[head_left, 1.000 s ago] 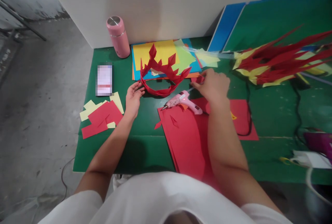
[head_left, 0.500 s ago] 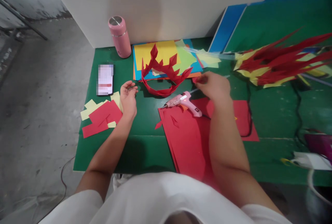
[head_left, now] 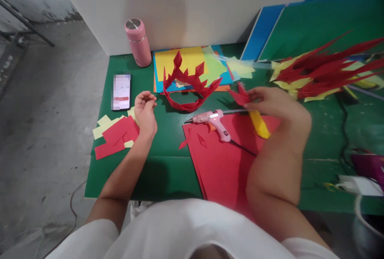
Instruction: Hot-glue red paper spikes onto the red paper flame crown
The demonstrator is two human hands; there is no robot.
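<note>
My right hand [head_left: 264, 101] pinches a red folded paper piece [head_left: 239, 96] with pointed ends, just right of the crown. A red paper crown [head_left: 187, 107] with upright folded points stands at the middle of the green table. My left hand [head_left: 145, 111] hovers left of the crown, fingers curled in towards the thumb; whatever they may hold is hidden. Between the hands, a pink glue gun [head_left: 217, 121] lies on its side with its nozzle pointing left. It rests on red paper sheets [head_left: 222, 167], where small red folded scraps [head_left: 201, 140] also lie.
A pink bottle [head_left: 139, 45] and a phone [head_left: 121, 93] are at the left, above red and yellow paper scraps [head_left: 115, 135]. Coloured sheets [head_left: 171, 61] lie behind the crown. A yellow tool [head_left: 259, 124] is under my right wrist. Red and yellow paper strips [head_left: 318, 67] spread at the right.
My right hand has moved right, away from the glue gun, and the red folded piece it holds now shows more fully. The glue gun has shifted slightly left. My left hand has barely moved.
</note>
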